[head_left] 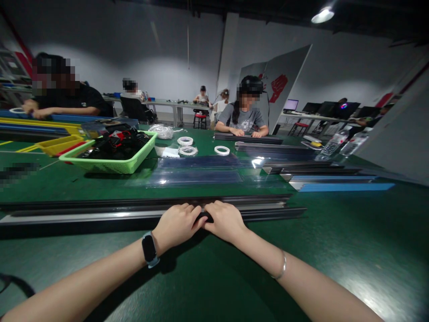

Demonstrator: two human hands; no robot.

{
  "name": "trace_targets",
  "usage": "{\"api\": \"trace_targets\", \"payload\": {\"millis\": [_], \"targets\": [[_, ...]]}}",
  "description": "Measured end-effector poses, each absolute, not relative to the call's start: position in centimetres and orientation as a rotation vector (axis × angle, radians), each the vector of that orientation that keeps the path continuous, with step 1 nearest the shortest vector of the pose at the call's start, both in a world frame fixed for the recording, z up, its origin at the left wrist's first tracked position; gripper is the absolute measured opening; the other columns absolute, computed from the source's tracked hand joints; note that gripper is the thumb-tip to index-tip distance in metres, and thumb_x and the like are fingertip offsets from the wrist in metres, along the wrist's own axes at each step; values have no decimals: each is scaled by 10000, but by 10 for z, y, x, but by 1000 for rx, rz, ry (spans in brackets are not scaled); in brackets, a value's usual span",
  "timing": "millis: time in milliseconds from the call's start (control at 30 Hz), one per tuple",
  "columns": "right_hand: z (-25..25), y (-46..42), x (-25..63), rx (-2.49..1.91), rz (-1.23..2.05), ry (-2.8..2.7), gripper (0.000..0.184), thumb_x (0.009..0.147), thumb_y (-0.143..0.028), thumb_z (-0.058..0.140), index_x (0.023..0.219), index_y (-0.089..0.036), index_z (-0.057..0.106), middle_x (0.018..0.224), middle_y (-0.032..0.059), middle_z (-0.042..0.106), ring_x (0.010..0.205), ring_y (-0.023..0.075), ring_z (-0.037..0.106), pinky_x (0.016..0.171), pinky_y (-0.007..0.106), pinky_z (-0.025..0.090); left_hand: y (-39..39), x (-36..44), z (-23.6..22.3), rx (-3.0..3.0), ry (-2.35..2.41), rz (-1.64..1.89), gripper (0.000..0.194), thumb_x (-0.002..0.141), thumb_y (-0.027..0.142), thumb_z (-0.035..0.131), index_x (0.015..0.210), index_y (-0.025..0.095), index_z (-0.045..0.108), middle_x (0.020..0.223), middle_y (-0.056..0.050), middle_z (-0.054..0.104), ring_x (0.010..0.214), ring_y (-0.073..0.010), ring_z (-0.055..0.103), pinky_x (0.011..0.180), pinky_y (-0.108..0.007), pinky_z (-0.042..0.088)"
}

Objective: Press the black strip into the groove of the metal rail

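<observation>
The long black profile (67,230) leaves our view at the left edge. The left hand (177,224) and right hand (226,220) curl their fingertips beyond our sight. We cannot identify the blurred dark object (18,171).

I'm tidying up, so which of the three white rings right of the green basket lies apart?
The rightmost ring, straight beyond the right hand: it lies off alone, while the other two rings sit close together, nearer the basket.
</observation>
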State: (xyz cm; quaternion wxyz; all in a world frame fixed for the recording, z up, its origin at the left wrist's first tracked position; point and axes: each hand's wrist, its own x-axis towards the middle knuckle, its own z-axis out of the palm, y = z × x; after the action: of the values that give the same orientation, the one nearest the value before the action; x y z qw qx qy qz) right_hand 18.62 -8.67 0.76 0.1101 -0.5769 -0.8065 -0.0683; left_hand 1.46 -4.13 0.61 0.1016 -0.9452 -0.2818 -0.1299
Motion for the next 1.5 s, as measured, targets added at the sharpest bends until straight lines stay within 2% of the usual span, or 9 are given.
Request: {"api": "trace_targets", "payload": {"millis": [933, 1233, 1500], "targets": [[10, -87, 185, -1725, -192, -2375, 185, 782, -335, 571, 876, -176, 571, 859, 51, 638, 829, 194, 563, 708, 278, 399, -44, 16, 17, -2864, -853, -367, 256, 929, 348, 379, 843, 171, 544, 769, -34, 611, 728, -175, 581, 629, -269, 427], [10, -88, 184, -1745, -240, -2371, 183, 777, -336, 585, 850, -170, 556, 808, 52, 626, 780, 193, 564, 686, 285, 404, -46, 15, 19, -2862, -834, -377, 248, 926, 346, 386, 841, 171, 539, 784, -37, 610, 735, -178, 585, 620, -276, 433], [7, -87, 184, -1744, -271, -2376, 195, 779, -338, 589, 849, -159, 559, 821, 63, 623, 815, 200, 556, 711, 289, 406, -45, 16, 19, -2869, -838, -332, 259, 931, 353, 370, 831, 176, 531, 764, -30, 609, 719, -192, 585, 621, -300, 441]]}}
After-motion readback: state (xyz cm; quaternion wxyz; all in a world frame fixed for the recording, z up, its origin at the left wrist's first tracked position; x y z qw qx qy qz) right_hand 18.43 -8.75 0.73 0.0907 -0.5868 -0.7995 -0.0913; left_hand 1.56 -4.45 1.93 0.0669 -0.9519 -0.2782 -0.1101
